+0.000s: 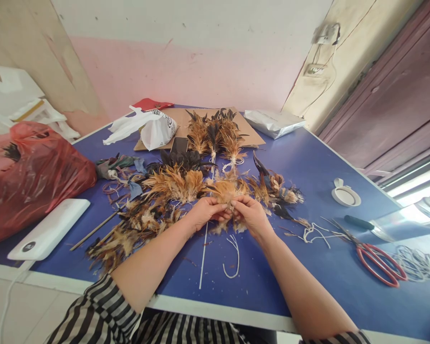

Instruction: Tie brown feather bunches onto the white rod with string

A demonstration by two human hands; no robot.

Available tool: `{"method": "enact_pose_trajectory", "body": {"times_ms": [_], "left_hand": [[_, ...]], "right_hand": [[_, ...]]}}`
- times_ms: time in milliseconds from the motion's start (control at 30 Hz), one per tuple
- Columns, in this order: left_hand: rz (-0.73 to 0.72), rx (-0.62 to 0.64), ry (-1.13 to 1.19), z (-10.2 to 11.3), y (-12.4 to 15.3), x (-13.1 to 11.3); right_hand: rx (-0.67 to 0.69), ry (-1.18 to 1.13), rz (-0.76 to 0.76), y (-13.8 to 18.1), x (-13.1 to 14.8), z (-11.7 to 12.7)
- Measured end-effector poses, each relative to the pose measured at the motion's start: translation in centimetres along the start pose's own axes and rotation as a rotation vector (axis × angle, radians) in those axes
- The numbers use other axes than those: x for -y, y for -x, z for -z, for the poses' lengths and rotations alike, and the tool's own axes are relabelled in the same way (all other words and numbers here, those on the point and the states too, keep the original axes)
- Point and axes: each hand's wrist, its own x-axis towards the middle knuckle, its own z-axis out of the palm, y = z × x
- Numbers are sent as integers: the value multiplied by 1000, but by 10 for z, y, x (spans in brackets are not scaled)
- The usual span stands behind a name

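Note:
In the middle of the blue table, my left hand (pixel 211 211) and my right hand (pixel 248 210) meet, fingertips pinched on the base of a fluffy golden-brown feather bunch (pixel 226 189). Its tips point away from me. Loose fluff lies under the fingers. A short piece of white string (pixel 236 258) curves on the table just in front of my hands. Left of my left hand spread a row of golden and black feathers (pixel 179 184) and a darker mottled pile (pixel 136 229). Beyond my hands, tied feather bundles (pixel 215 131) rest on cardboard (pixel 251 136).
Red-handled scissors (pixel 380 263), a green-handled knife (pixel 367 227), tangled cord (pixel 417 263) and a roll of white tape (pixel 346 196) lie on the right. At left are a white power bank (pixel 50 229), a red plastic bag (pixel 39 177) and thin sticks (pixel 93 231).

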Motion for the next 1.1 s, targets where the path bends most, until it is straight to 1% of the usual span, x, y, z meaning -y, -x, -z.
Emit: {"method": "enact_pose_trajectory", "body": {"times_ms": [133,367,433,600,900,1100], "left_hand": [[-11,-36,56,1,-1,0],[47,-5,47,-3,1,-1],[52,2,44,-3,1,-1],[52,30,17,-1,2,-2],[66,56,18,-3,3,-2],[73,21,23,-4,2,-1]], "right_hand": [[-16,41,28,1,1,-1],[-117,258,136,0,-2,-2],[-112,260,126,1,-1,-3],[-56,173,90,2,2,-4],[-100,193,124,2,5,-2],[-127,226,160,2,3,-5]]}}
